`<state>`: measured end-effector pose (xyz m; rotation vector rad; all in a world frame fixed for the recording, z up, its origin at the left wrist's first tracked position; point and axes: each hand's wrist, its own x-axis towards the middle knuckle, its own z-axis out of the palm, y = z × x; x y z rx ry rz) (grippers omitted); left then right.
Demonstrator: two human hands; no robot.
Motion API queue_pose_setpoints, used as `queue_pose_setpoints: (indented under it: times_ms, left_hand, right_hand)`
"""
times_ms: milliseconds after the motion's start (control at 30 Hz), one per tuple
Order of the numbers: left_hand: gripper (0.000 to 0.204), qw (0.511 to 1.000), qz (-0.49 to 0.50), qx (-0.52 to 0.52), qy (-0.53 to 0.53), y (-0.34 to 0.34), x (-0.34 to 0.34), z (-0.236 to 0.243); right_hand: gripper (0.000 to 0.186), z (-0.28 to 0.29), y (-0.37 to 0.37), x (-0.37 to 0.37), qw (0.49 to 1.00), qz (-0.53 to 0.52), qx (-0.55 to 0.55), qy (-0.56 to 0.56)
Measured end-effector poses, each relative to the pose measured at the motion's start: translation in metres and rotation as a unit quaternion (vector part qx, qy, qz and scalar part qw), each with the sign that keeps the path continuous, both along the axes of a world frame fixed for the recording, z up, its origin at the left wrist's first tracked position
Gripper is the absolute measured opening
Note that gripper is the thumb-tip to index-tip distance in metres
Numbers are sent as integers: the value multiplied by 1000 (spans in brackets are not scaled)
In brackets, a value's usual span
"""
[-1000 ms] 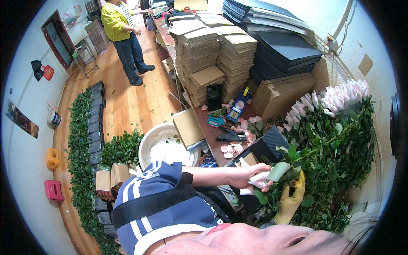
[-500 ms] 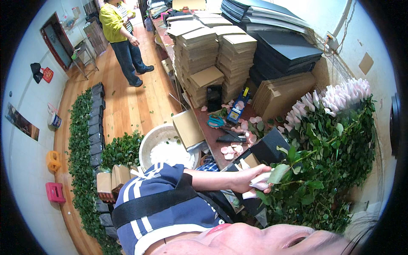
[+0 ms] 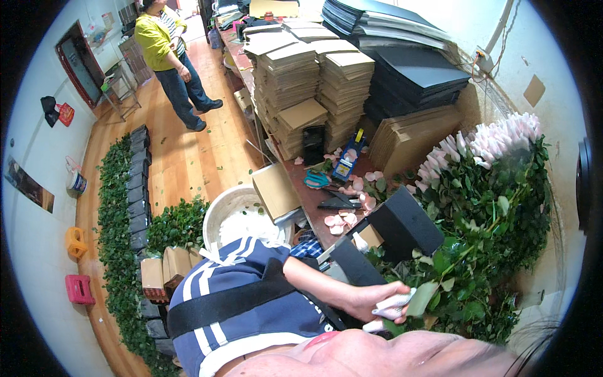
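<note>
My left hand [image 3: 367,301] comes in from the lower left, low beside the green foliage, and its fingers close around a rose. The rose bud [image 3: 394,304] is pale and wrapped in a white sleeve; more than one bud may be in the grip. A broad green leaf [image 3: 423,298] stands right beside the fingers. Just beyond the hand is a black, angled panel stand [image 3: 405,223], where another pale bud [image 3: 360,242] lies against a brown board. A large mass of roses with pale pink heads [image 3: 502,141] fills the right side. My right hand cannot be seen.
Stacks of brown cardboard [image 3: 292,72] and black sheets [image 3: 418,72] cover the table. Teal-handled scissors [image 3: 316,180], a blue tool [image 3: 347,162] and loose petals [image 3: 340,221] lie along its edge. A basin [image 3: 213,213] with white pieces stands left. A person [image 3: 169,63] stands farther back.
My left hand has moved down and slightly right in the view with the rose, away from the black stand. The standing person's arms have shifted a little.
</note>
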<state>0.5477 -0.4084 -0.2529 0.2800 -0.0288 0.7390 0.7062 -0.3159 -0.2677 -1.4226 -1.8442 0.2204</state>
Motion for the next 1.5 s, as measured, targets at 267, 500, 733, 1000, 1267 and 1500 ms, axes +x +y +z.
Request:
queue_pose_setpoints:
  times_ms: [267, 500, 733, 1000, 1267, 1500]
  left_hand:
    - [43, 962, 165, 167, 141, -14, -32, -14]
    - [42, 991, 82, 104, 33, -22, -21, -25]
    - [43, 984, 61, 107, 127, -18, -17, -63]
    - [40, 976, -134, -57, 163, -6, -62, -59]
    - [55, 826, -166, 344, 415, 104, -136, -8]
    - [45, 786, -48, 403, 466, 200, -136, -129]
  right_hand:
    - [37, -1, -2, -3, 999, 43, -29, -16]
    - [40, -15, -3, 2, 998, 34, -57, -19]
    - [43, -47, -9, 40, 995, -70, -70, 2]
    - [47, -90, -12, 65, 984, -148, -97, -14]
    - [50, -120, -32, 78, 958, -247, -148, -11]
    - [53, -147, -24, 85, 948, -243, -206, 15]
